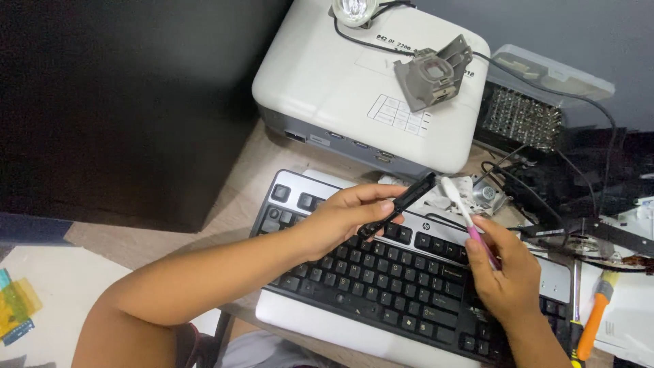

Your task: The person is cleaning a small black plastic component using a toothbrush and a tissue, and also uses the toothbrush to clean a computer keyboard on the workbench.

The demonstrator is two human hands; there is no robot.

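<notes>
My left hand [347, 215] holds a slim black plastic strip [402, 202] tilted up to the right, above a black and silver keyboard [381, 286]. My right hand [501, 272] grips a toothbrush [466, 218] by its pink handle. The white brush head points up and left, close to the upper end of the black strip. Both hands hover over the keyboard's upper right part.
A white projector [340, 82] sits behind the keyboard with a grey lens part [436, 71] on top. Cables, a metal part and black components [545, 177] crowd the right. An orange-handled tool [593, 320] lies at far right. A dark cabinet [122, 102] stands left.
</notes>
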